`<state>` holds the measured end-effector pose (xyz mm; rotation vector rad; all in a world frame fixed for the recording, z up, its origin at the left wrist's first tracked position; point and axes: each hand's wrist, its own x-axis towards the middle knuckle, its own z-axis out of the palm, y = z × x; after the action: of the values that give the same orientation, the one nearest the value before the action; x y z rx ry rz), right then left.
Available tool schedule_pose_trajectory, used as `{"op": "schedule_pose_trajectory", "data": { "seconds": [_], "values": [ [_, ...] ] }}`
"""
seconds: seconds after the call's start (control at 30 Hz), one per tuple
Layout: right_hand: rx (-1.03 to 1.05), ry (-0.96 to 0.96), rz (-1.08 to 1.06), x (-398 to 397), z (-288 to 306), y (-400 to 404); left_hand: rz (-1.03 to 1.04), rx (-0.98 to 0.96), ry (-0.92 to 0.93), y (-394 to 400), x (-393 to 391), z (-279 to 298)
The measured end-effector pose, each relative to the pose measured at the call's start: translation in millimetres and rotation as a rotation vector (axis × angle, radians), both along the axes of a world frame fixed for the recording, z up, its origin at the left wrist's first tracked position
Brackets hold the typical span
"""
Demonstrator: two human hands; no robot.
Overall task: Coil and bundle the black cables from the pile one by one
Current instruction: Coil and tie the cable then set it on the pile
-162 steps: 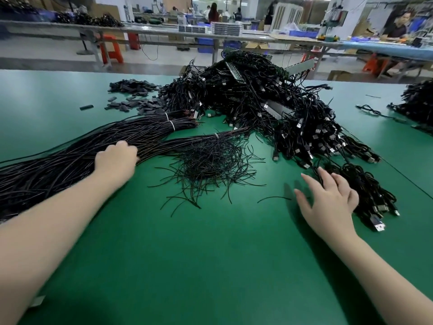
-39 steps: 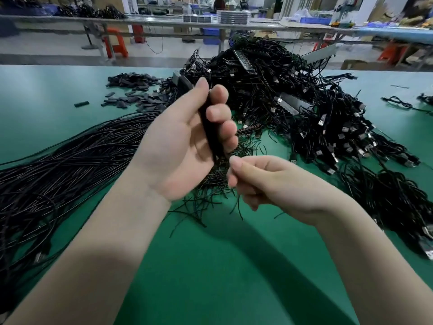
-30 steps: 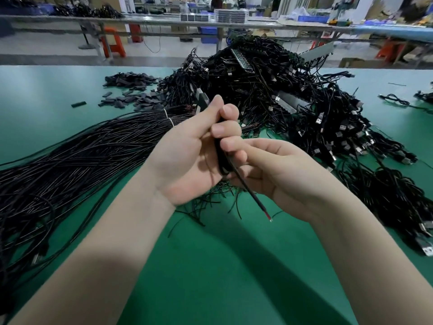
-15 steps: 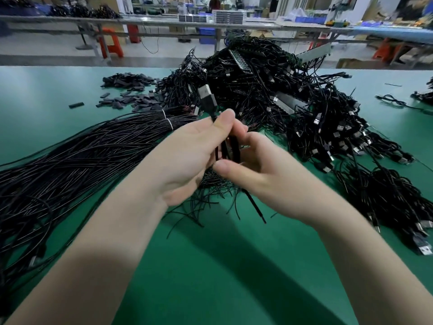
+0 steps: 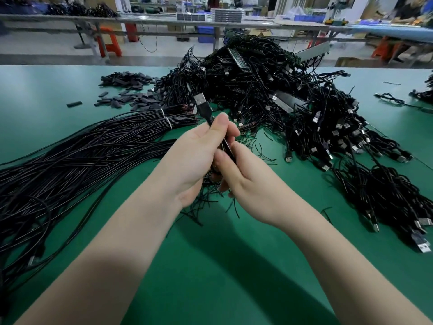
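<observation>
Both grips around black cable [image 5: 203, 106]

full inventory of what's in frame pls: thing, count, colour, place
coiled cable: one, black, gripped between both hands, silver USB plug sticking up
straight cables: many, black, left of table, far ends tied with white bands
cable pile: one large heap, black with silver plugs, centre far side
bundled cables: several, black, right side
loose ties: many, black thin strands, under and beyond the hands
small flat pieces: many, dark grey, far left
table: one, green
workbenches: background, details blurred
left hand: holds the coil
right hand: holds the coil from the right
</observation>
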<state>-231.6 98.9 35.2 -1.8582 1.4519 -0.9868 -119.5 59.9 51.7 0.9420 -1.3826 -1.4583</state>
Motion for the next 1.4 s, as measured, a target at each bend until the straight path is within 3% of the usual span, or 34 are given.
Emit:
{"op": "schedule_pose_trajectory", "data": {
  "seconds": [0.17,0.37,0.53,0.6,0.67,0.7,0.73,0.8,0.83,0.87,0.93,1.07,1.23,1.4],
  "values": [
    [0.079,-0.165,0.013,5,-3,0,-0.017,0.01,-0.059,-1,1,0],
    [-0.012,-0.036,-0.046,8,-7,1,0.0,0.033,-0.084,-4,1,-3],
    [-0.11,0.244,-0.22,2,-13,-5,-0.075,0.077,-0.065,-6,2,-4],
    [-0.063,0.149,-0.275,-3,-17,-13,-0.193,0.175,-0.029,-5,2,-3],
    [0.119,-0.102,-0.352,-15,-20,-23,-0.253,0.23,-0.031,-4,4,-2],
    [0.253,-0.259,-0.354,-23,-21,-26,-0.221,0.139,-0.113,-5,6,-4],
    [0.389,-0.385,-0.309,-31,-22,-27,-0.157,-0.072,-0.29,-7,8,-7],
    [0.594,-0.467,-0.128,-48,-24,-26,0.006,-0.698,-0.855,-11,11,-13],
    [0.668,-0.445,-0.033,-54,-24,-24,0.009,-0.937,-1.115,-13,9,-16],
    [0.722,-0.394,0.055,-59,-24,-23,-0.043,-1.058,-1.302,-14,7,-20],
    [0.787,-0.252,0.186,-64,-23,-21,-0.185,-1.026,-1.456,-13,1,-27],
    [0.816,-0.03,0.29,-67,-26,-13,-0.234,-0.974,-1.367,-9,5,-31],
    [0.702,0.311,0.298,-59,-23,-13,-0.282,-1.06,-1.504,5,1,-45],
    [0.546,0.597,0.403,-49,-20,-12,-0.399,-0.86,-1.425,8,15,-48]
  ]
}}
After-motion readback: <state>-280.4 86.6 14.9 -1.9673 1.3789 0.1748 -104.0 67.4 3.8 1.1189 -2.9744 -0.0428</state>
